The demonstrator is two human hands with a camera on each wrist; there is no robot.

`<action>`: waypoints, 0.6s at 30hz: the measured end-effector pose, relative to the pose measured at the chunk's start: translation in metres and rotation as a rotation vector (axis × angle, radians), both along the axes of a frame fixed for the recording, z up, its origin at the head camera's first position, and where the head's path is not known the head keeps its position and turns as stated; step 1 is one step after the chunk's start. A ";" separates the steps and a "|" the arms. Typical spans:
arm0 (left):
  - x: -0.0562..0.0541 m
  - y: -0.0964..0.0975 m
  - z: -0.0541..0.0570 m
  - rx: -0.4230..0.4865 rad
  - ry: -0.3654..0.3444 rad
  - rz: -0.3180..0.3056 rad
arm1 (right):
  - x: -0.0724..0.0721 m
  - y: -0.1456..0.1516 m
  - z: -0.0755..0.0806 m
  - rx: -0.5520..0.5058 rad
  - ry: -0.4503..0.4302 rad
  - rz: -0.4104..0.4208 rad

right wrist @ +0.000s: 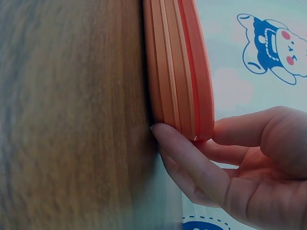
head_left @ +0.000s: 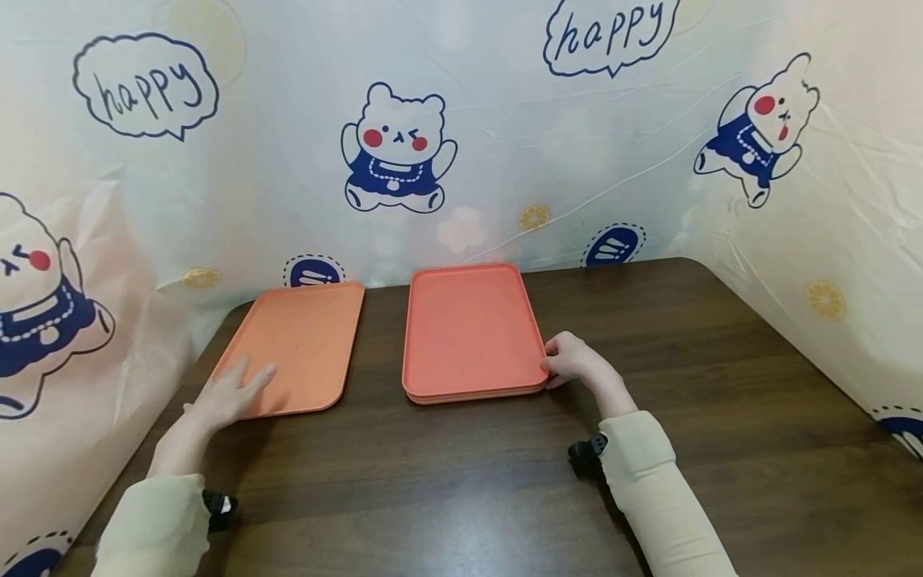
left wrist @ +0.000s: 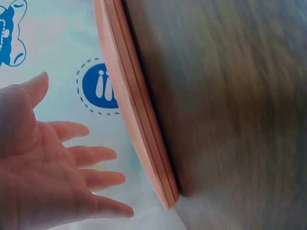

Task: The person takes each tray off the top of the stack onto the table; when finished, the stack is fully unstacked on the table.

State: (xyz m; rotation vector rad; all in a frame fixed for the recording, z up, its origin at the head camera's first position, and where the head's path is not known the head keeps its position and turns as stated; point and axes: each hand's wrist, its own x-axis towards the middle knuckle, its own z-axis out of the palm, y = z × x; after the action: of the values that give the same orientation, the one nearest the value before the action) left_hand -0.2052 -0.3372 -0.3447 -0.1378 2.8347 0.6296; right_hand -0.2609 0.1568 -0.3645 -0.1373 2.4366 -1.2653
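Note:
On the left of the table lies a flat orange tray (head_left: 303,344) with rounded corners. My left hand (head_left: 227,397) is over its near left corner in the head view, fingers spread and straight. The left wrist view shows that palm (left wrist: 48,167) apart from the layered orange rim (left wrist: 139,110). Right of it sits a stack of trays, a red tray (head_left: 472,328) on top and orange trays (right wrist: 168,72) beneath. My right hand (head_left: 577,361) pinches the near right edge of this stack, thumb against the red rim and fingers low by the table.
Both stacks lie on a dark brown wooden table (head_left: 447,481), near its back edge. Behind and beside it hangs a pale curtain (head_left: 497,144) printed with cartoon bears and "happy" bubbles. A small black device (head_left: 219,510) is worn on the left wrist, another (head_left: 586,457) on the right.

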 end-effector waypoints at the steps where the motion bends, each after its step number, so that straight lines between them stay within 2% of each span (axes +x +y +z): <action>1: -0.001 0.002 0.000 0.004 0.014 -0.013 | 0.000 0.000 0.000 0.003 0.002 0.003; 6: -0.003 0.015 -0.002 0.044 0.067 -0.077 | 0.001 0.001 0.000 0.012 -0.001 -0.001; 11: -0.006 0.027 -0.004 0.095 0.048 -0.077 | 0.001 0.001 0.001 0.025 0.005 -0.006; 18: -0.008 0.042 -0.004 0.114 0.060 -0.097 | 0.000 0.001 0.000 0.029 0.007 -0.005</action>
State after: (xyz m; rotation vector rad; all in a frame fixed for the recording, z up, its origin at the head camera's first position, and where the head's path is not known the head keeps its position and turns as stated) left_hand -0.2134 -0.2952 -0.3483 0.0389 2.8334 0.7842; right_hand -0.2607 0.1576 -0.3647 -0.1273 2.4617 -1.2328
